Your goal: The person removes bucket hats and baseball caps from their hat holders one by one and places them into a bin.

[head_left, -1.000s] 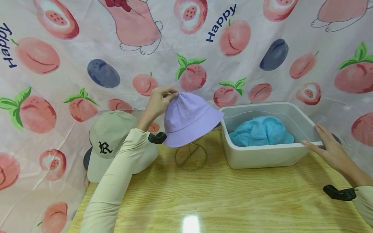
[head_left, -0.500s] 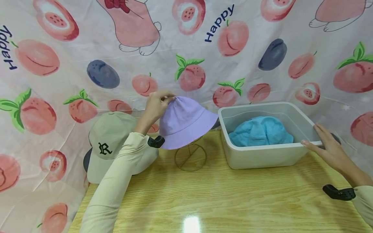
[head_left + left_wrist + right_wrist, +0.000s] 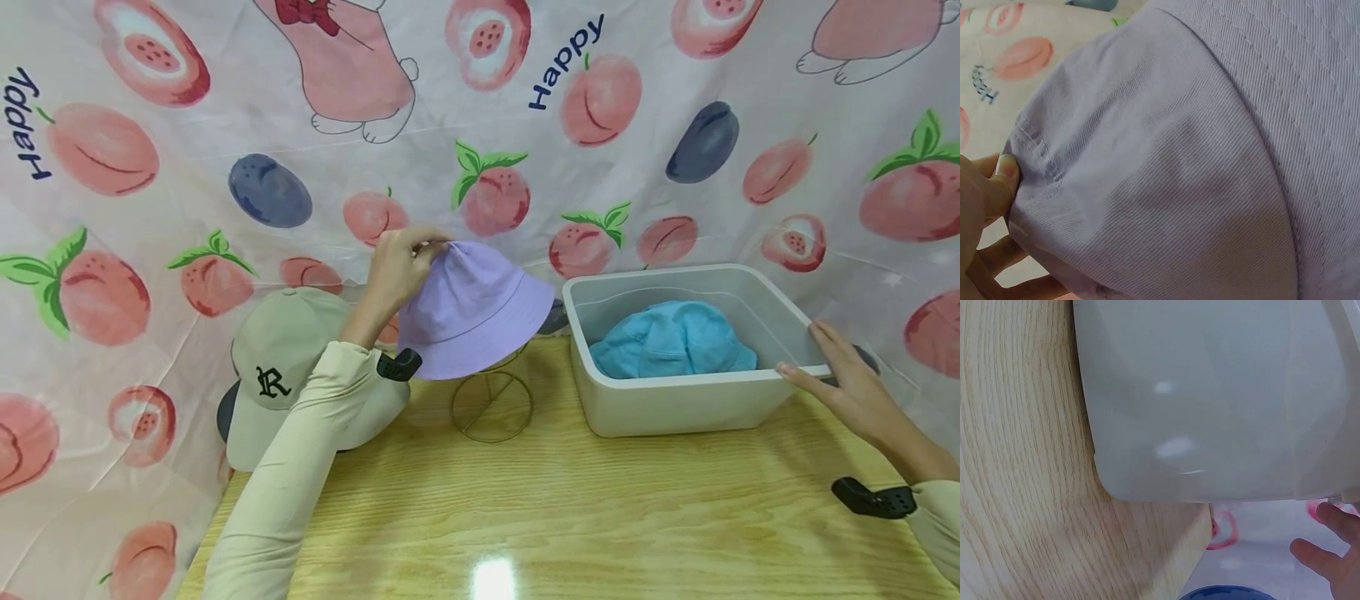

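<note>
My left hand point(image 3: 401, 267) pinches the top of the crown of a lilac bucket hat point(image 3: 480, 312), thumb on the near side. The hat hangs tilted, brim down to the right, and overlaps the upper part of a gold wire hat stand point(image 3: 491, 407). Up close in the left wrist view, the hat's crown point(image 3: 1166, 150) fills most of the frame, and the thumb presses it at the left. My right hand point(image 3: 847, 379) rests at the right front corner of a light grey bin point(image 3: 675, 404), fingers extended along its rim. A bright blue cloth hat point(image 3: 667, 340) lies inside the bin.
A beige baseball cap point(image 3: 281, 367) with a black letter R stands at the left, partly behind my left sleeve. A dark object point(image 3: 553, 318) shows between the lilac hat and the bin. Peach-printed cloth point(image 3: 630, 192) hangs behind the wooden table point(image 3: 585, 508).
My left hand has shifted a little to the left with the lilac hat, bringing its brim away from the bin. The right hand has stayed at the bin's rim.
</note>
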`<action>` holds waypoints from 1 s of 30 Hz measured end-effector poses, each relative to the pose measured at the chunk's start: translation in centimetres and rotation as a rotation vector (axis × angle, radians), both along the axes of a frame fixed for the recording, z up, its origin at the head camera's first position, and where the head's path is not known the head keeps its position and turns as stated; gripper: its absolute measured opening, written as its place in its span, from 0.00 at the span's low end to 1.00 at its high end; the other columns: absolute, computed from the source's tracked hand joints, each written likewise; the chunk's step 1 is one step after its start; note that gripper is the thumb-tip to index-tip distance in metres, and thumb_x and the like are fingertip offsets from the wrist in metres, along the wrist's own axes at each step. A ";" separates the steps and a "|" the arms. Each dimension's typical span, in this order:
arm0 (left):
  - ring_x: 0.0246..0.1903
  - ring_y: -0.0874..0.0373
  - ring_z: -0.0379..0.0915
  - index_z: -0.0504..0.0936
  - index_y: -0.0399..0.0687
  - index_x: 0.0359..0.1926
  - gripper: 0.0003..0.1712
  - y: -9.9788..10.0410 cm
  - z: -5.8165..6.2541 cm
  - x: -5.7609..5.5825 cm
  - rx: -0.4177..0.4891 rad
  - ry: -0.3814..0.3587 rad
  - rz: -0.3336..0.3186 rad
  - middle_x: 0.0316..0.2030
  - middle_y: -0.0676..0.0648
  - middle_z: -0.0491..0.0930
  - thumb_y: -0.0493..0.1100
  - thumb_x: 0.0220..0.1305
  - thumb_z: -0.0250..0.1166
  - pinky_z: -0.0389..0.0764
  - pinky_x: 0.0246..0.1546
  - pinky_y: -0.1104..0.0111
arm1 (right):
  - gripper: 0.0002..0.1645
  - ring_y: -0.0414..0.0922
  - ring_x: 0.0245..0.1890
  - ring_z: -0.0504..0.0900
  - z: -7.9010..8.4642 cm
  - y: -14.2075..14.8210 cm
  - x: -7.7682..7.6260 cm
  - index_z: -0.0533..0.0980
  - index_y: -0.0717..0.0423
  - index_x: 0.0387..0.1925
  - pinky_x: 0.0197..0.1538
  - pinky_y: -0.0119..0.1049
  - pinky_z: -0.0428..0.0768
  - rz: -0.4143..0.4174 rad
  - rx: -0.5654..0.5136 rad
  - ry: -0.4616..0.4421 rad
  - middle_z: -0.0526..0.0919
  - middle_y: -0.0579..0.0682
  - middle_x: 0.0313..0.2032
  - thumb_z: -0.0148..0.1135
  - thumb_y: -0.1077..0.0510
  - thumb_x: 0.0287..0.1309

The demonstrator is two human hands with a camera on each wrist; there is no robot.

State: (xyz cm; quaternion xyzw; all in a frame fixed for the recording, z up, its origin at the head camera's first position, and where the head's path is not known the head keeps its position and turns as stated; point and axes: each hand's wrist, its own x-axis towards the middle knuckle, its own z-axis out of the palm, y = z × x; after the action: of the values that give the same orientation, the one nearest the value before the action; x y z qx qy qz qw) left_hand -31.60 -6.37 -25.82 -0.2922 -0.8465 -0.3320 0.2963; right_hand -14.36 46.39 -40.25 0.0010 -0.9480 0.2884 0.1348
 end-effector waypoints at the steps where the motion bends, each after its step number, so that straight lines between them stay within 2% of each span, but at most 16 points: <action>1: 0.30 0.54 0.79 0.89 0.47 0.37 0.06 0.1 0.2 0.2 -0.002 0.005 0.001 0.35 0.47 0.85 0.39 0.59 0.66 0.74 0.33 0.60 | 0.52 0.71 0.67 0.35 0.0 0.0 0.0 0.33 0.62 0.72 0.57 0.73 0.38 0.001 0.003 -0.003 0.31 0.65 0.72 0.54 0.48 0.64; 4: 0.30 0.54 0.79 0.88 0.46 0.37 0.07 0.3 0.9 0.8 -0.016 0.015 0.001 0.35 0.47 0.86 0.39 0.60 0.66 0.74 0.34 0.61 | 0.52 0.70 0.68 0.33 0.1 0.0 0.0 0.33 0.62 0.72 0.57 0.73 0.37 0.002 0.010 -0.009 0.31 0.65 0.72 0.54 0.47 0.64; 9: 0.37 0.55 0.81 0.89 0.48 0.36 0.06 1.0 2.0 2.4 -0.065 0.016 -0.036 0.36 0.49 0.86 0.39 0.59 0.66 0.76 0.39 0.60 | 0.52 0.69 0.68 0.32 0.1 0.1 0.0 0.33 0.62 0.72 0.58 0.73 0.37 -0.001 0.014 -0.004 0.30 0.65 0.72 0.53 0.48 0.64; 14: 0.38 0.54 0.81 0.88 0.48 0.35 0.06 1.6 2.6 3.4 -0.087 0.057 -0.077 0.35 0.50 0.86 0.37 0.57 0.67 0.76 0.40 0.61 | 0.52 0.69 0.68 0.32 0.1 0.1 0.0 0.33 0.61 0.72 0.58 0.72 0.37 -0.007 0.022 -0.005 0.30 0.64 0.72 0.53 0.47 0.64; 18: 0.36 0.55 0.81 0.89 0.49 0.34 0.05 1.9 3.3 4.1 -0.111 0.088 -0.078 0.33 0.51 0.86 0.38 0.58 0.67 0.77 0.36 0.61 | 0.52 0.70 0.68 0.32 0.2 0.0 0.1 0.32 0.62 0.72 0.58 0.73 0.38 -0.005 0.022 -0.012 0.30 0.65 0.72 0.53 0.47 0.64; 23: 0.31 0.56 0.80 0.89 0.52 0.35 0.07 2.5 4.6 5.1 -0.135 0.103 -0.060 0.33 0.52 0.86 0.39 0.61 0.65 0.74 0.26 0.62 | 0.52 0.69 0.68 0.32 0.2 -0.1 0.1 0.32 0.62 0.72 0.58 0.72 0.37 -0.004 0.021 -0.011 0.30 0.65 0.72 0.53 0.47 0.64; 26: 0.33 0.57 0.80 0.88 0.51 0.36 0.07 2.8 5.3 5.5 -0.143 0.112 -0.075 0.34 0.52 0.85 0.39 0.61 0.65 0.75 0.28 0.63 | 0.52 0.69 0.68 0.32 0.2 -0.1 0.1 0.32 0.62 0.72 0.58 0.72 0.37 -0.004 0.018 -0.008 0.30 0.64 0.72 0.53 0.47 0.64; 30: 0.37 0.57 0.80 0.88 0.48 0.35 0.07 3.1 5.9 6.0 -0.146 0.129 -0.136 0.34 0.51 0.85 0.35 0.59 0.65 0.76 0.37 0.66 | 0.52 0.70 0.68 0.33 0.3 -0.2 0.1 0.32 0.61 0.72 0.57 0.73 0.38 -0.002 0.009 -0.011 0.30 0.65 0.72 0.53 0.48 0.64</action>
State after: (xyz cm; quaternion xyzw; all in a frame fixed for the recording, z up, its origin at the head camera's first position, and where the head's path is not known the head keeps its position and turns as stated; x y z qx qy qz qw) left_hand -25.63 -3.31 -19.89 -0.3905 -0.8258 -0.2694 0.3050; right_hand -14.28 46.20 -39.97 -0.0010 -0.9500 0.2840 0.1298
